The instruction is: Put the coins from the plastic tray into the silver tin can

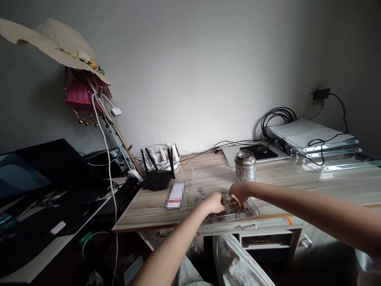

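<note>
Loose coins (pixel 228 199) lie in a shallow clear plastic tray (pixel 229 217) near the front edge of the desk. My left hand (pixel 215 203) is low over the tray's left part with its fingers curled in among the coins. Just to its right, my right hand (pixel 240 193) bends down at the wrist, its fingers drawn in and pointing at the coins. Whether either hand holds a coin is hidden. A silvery tin (pixel 245 166) with a slot in its lid stands upright behind my right hand.
Left of the tray lies a phone (pixel 175 195), with a black router (pixel 158 178) behind it. A mouse (pixel 262 149) rests on a dark pad. Stacked clear boxes (pixel 324 149) stand at right. A laptop (pixel 32 171) and a hanging white cable (pixel 109 174) are at left.
</note>
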The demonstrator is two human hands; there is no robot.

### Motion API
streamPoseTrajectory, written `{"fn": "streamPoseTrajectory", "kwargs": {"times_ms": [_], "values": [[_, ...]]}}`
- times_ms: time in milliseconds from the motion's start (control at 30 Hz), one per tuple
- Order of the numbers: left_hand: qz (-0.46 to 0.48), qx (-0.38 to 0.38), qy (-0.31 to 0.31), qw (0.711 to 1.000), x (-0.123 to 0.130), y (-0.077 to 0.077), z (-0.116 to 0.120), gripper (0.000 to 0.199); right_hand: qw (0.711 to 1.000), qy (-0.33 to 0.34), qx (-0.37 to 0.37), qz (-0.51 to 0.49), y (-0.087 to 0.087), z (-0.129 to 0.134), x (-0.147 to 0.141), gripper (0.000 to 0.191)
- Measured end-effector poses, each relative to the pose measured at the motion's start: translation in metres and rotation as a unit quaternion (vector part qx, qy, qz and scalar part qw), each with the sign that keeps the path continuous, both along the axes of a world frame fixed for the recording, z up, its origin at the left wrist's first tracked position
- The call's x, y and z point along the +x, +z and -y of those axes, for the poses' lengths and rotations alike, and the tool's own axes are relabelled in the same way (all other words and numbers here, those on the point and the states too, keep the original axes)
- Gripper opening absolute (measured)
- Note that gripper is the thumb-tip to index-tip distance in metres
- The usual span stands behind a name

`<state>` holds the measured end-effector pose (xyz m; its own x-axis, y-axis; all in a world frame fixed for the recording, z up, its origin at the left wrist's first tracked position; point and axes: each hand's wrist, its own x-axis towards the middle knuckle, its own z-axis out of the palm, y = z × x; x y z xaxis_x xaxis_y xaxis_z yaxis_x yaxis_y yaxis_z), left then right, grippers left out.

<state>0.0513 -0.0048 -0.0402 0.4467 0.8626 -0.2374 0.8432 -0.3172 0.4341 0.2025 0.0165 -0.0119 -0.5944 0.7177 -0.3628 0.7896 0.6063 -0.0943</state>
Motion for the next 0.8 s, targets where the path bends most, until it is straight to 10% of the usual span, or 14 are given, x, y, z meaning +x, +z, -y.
{"fn": "streamPoseTrajectory", "kwargs": {"times_ms": [133,800], "values": [[0.052,0.057,0.0,0.997,0.005,-0.008,0.001,0.041,0.998,0.036,0.003,0.055,-0.002,0.011,0.005,0.018],[0.016,-0.087,-0.088,0.992,0.012,0.005,0.001,0.016,0.999,0.022,0.027,0.019,-0.003,0.028,0.01,0.017]]}}
